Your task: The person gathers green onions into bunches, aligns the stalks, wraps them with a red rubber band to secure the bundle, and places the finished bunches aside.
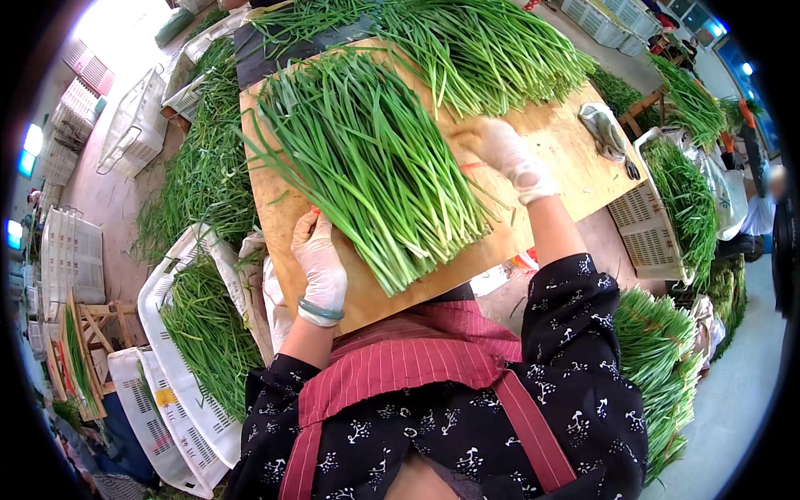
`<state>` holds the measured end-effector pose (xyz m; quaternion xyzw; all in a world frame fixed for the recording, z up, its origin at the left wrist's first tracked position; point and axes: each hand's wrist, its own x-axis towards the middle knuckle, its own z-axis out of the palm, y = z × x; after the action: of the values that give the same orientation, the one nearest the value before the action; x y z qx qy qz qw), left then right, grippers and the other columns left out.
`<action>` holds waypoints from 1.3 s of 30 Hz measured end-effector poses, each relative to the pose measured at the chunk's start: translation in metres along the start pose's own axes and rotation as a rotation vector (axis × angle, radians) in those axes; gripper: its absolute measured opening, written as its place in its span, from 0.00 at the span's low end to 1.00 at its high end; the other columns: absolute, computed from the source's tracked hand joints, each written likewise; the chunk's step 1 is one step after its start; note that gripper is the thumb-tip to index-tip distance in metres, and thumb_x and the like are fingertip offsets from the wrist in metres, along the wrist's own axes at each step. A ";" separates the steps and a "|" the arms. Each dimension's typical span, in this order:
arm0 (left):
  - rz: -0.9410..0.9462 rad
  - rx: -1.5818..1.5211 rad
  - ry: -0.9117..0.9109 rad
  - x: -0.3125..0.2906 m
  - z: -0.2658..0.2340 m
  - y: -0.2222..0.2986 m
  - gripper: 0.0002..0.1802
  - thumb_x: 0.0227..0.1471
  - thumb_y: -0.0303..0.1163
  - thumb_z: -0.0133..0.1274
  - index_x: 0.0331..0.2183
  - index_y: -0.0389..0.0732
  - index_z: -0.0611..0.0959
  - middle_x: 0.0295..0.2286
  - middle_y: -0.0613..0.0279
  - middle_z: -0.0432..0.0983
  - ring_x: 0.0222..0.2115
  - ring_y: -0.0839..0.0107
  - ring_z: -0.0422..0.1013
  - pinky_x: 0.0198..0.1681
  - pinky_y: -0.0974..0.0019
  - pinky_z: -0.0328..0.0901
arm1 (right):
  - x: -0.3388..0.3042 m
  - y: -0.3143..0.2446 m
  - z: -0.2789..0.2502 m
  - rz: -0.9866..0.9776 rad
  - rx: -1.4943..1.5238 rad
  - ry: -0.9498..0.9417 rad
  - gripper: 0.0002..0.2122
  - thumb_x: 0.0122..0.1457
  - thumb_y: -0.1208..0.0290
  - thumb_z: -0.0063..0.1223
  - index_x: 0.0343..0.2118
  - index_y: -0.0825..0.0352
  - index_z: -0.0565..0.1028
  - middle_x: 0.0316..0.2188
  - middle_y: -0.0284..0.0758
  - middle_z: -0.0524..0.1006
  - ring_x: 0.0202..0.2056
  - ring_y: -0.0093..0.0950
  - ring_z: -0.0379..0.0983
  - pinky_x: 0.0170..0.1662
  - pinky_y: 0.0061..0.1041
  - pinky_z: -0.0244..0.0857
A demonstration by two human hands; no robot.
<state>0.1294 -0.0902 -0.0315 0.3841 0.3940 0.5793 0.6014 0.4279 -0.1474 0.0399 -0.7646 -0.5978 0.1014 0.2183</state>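
Observation:
A thick bunch of green garlic chives (367, 158) lies across the wooden board (367, 310), pale stem ends pointing toward me. At its left edge is my left hand (320, 265), in a thin white glove, its fingers pinched together where a bit of red tie (315, 210) shows. My right hand (504, 154), also gloved, hovers over the board just right of the bunch; its fingers are smeared by motion. Close to that hand, a short orange-red strip (473, 166) sticks out from the bunch's right side. Whether it runs underneath is hidden.
A larger pile of chives (492, 54) covers the board's far side. A grey glove (602, 132) lies at its right edge. White crates (171, 279) of chives stand left, another crate (654, 229) right. Tied bunches (658, 358) are stacked at lower right.

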 end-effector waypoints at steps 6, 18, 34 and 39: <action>-0.050 0.011 0.030 0.002 -0.002 0.001 0.03 0.49 0.21 0.51 0.30 0.35 0.78 0.28 0.66 0.74 0.28 0.79 0.68 0.34 0.78 0.64 | -0.049 0.032 0.030 0.106 -0.035 0.025 0.07 0.48 0.69 0.53 0.30 0.64 0.77 0.27 0.40 0.75 0.34 0.37 0.73 0.38 0.30 0.65; -0.084 -0.101 0.055 0.006 0.012 -0.005 0.02 0.50 0.23 0.50 0.31 0.38 0.76 0.28 0.66 0.74 0.27 0.78 0.69 0.32 0.75 0.65 | -0.030 0.015 0.060 0.535 1.167 0.072 0.10 0.53 0.72 0.53 0.36 0.71 0.74 0.22 0.30 0.74 0.20 0.18 0.67 0.24 0.16 0.63; -0.276 -0.329 0.136 0.004 0.016 0.002 0.03 0.52 0.25 0.49 0.32 0.39 0.72 0.28 0.62 0.74 0.27 0.74 0.71 0.32 0.70 0.69 | -0.021 -0.009 0.057 0.394 1.465 0.088 0.07 0.56 0.69 0.49 0.36 0.64 0.73 0.26 0.27 0.74 0.26 0.18 0.68 0.32 0.16 0.65; -0.339 -0.379 0.082 0.009 0.015 0.017 0.05 0.52 0.27 0.48 0.34 0.42 0.71 0.29 0.63 0.74 0.29 0.72 0.72 0.34 0.67 0.70 | -0.010 -0.031 0.031 0.005 1.065 -0.125 0.05 0.56 0.70 0.49 0.34 0.64 0.72 0.29 0.26 0.71 0.31 0.17 0.67 0.37 0.16 0.64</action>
<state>0.1370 -0.0805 -0.0099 0.1694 0.3611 0.5487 0.7348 0.3857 -0.1445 0.0258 -0.5421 -0.4735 0.4366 0.5398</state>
